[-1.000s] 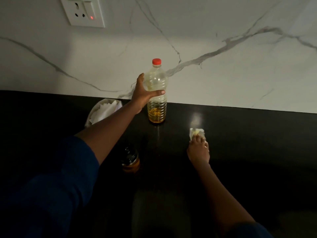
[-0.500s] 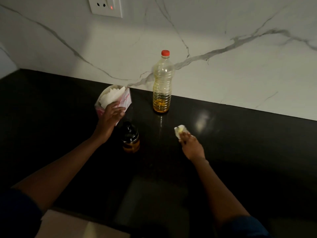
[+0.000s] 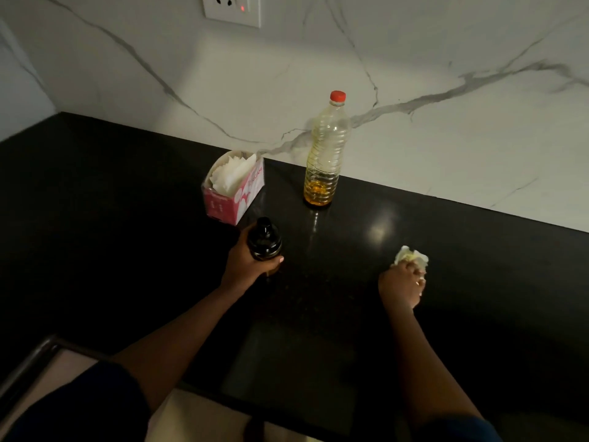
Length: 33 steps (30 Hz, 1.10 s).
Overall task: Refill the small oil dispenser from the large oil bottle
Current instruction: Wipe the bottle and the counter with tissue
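The large clear oil bottle with a red cap stands upright by the marble wall, a little amber oil at its bottom. My left hand is wrapped around the small dark oil dispenser, which has a black top and sits on the black counter. To the right, my right hand presses a crumpled white tissue onto the counter. The dispenser's lower part is hidden by my fingers.
A pink tissue box with white tissues stands just behind the dispenser, left of the bottle. A wall socket with a red light is above. The counter's front edge runs below my arms.
My left hand let go of the large bottle, passed by the tissue box, and now grips the small dispenser. My right hand has slid the tissue across the counter.
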Each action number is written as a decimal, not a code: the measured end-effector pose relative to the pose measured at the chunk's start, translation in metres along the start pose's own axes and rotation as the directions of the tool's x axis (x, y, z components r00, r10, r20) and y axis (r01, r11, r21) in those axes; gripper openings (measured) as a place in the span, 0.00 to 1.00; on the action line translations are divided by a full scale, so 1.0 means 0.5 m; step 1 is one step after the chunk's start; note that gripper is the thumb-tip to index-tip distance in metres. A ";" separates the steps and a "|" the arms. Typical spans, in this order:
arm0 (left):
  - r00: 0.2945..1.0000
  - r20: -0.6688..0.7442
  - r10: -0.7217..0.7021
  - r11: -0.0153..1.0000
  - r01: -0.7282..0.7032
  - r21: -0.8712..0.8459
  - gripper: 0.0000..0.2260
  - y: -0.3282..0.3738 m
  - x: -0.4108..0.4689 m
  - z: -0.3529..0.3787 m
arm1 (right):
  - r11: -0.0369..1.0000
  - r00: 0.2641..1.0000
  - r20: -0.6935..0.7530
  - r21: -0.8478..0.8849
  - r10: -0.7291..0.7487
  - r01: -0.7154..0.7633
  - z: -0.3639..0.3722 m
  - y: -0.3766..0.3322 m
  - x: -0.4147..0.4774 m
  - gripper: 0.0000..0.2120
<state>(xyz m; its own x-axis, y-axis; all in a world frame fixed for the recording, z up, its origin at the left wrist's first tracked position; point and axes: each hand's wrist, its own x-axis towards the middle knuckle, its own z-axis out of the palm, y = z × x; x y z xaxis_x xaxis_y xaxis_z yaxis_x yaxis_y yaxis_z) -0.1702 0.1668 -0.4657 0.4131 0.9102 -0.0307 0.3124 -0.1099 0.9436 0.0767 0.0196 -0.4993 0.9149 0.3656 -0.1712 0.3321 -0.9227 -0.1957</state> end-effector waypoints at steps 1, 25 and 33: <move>1.000 -0.027 -0.008 1.000 0.007 -0.002 0.35 -0.001 0.000 0.001 | 0.999 0.999 0.007 -0.004 -0.039 0.039 0.007 -0.020 -0.006 0.25; 0.943 -0.332 -0.025 0.998 0.007 -0.055 0.36 0.023 0.000 -0.155 | 0.672 0.664 0.131 0.030 -0.736 0.740 0.075 -0.227 -0.214 0.23; 0.949 -0.316 -0.007 0.998 -0.012 -0.060 0.35 0.020 -0.085 -0.124 | 0.956 0.959 0.033 -0.071 -0.282 0.283 -0.008 0.097 -0.096 0.26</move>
<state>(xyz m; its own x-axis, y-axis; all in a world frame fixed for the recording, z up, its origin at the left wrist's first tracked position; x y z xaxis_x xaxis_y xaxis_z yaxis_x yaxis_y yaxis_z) -0.2376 0.1517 -0.4346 0.1192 0.9905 0.0683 0.2558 -0.0971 0.9618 0.0498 -0.0430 -0.4968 0.7761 0.6145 -0.1413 0.5931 -0.7876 -0.1672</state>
